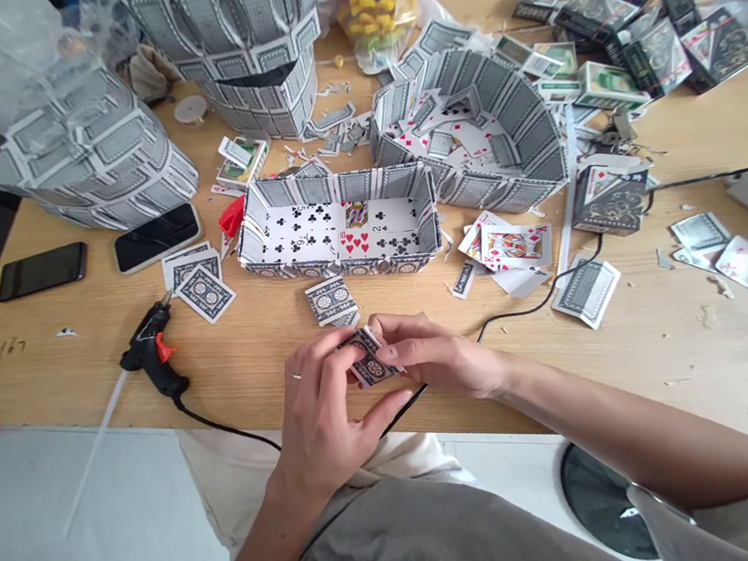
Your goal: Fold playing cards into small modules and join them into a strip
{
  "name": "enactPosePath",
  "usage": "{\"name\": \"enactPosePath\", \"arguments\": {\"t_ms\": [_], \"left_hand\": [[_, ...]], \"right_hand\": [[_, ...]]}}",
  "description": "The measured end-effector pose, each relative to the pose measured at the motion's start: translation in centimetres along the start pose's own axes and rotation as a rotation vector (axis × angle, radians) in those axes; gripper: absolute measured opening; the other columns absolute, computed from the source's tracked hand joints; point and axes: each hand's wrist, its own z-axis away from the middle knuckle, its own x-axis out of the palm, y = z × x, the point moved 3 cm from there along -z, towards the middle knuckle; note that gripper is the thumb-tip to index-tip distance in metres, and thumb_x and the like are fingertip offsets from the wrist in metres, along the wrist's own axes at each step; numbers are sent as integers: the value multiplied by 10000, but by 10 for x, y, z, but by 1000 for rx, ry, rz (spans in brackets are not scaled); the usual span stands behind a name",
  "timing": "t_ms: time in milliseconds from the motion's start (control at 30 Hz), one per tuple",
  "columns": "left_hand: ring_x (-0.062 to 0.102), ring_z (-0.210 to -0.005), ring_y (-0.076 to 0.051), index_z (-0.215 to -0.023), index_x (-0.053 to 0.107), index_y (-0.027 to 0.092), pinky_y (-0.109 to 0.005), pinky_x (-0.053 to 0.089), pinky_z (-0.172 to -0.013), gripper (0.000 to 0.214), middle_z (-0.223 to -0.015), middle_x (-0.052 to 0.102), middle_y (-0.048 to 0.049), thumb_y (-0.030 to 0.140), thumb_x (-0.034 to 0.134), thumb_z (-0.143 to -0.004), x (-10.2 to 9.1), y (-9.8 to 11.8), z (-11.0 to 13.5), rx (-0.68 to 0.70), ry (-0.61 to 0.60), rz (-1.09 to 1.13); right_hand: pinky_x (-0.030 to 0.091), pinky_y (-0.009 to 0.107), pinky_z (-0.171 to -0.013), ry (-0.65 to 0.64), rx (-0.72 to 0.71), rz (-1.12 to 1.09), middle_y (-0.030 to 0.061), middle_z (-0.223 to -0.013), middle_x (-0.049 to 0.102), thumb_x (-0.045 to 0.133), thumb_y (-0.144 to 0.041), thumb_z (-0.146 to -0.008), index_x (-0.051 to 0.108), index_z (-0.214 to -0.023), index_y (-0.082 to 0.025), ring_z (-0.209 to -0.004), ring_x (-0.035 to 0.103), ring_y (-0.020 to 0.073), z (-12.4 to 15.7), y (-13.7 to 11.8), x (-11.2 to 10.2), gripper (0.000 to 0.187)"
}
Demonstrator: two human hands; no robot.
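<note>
My left hand [325, 400] and my right hand [437, 351] meet at the table's front edge, both closed on a dark-backed playing card [371, 370]. Its upper edge looks folded; whether there is more than one card I cannot tell. Just beyond my fingers lies a small stack of cards [332, 302], backs up. Behind that stands a rectangular box made of playing cards [344, 271], its floor showing card faces. Left of my hands, a black glue gun [152, 351] with an orange trigger rests on the table, its nozzle near some loose cards [205, 292].
A larger card-built tray [508, 190] holds loose cards. Card-built baskets [95, 153] stand at the back left, near two phones [157, 238]. Card boxes [656, 51] pile up at the back right. A black cable [525, 309] crosses the table at right.
</note>
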Motion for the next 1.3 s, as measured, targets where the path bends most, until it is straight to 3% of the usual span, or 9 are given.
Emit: {"name": "enactPosePath", "arguments": {"t_ms": [200,700,1067,1300], "left_hand": [[682,-1229,-306,-1288,590,202,-468,536,-1074,446,-1297,696,-158,252,819,-909,1,-1,1,12,29,-21],[696,-1224,-304,-1262,593,197,-475,581,-1041,486,-1322,693,-161,180,841,-844,-3,0,6,-71,76,182],[708,-1190,-289,-1264,610,205,-465,597,-1030,461,-1275,701,-130,179,826,-858,-7,-2,6,-83,118,198],[663,-1307,-326,-1505,531,218,-492,581,-1095,688,-1410,667,-161,318,845,-901,-7,-8,4,-74,23,182]], "right_hand": [[388,283,-759,-20,32,32,-4,-824,560,851,-401,-840,537,-823,-194,-829,534,170,1,2,-2,376],[484,327,-857,-88,52,-53,16,-832,603,783,-452,-884,608,-865,-201,-812,566,188,2,1,0,306],[499,308,-860,-56,51,-38,9,-836,614,839,-463,-837,640,-866,-190,-787,565,168,0,0,-1,339],[501,328,-848,-60,14,82,20,-801,641,832,-477,-870,654,-799,-182,-827,595,189,1,2,-6,352]]}}
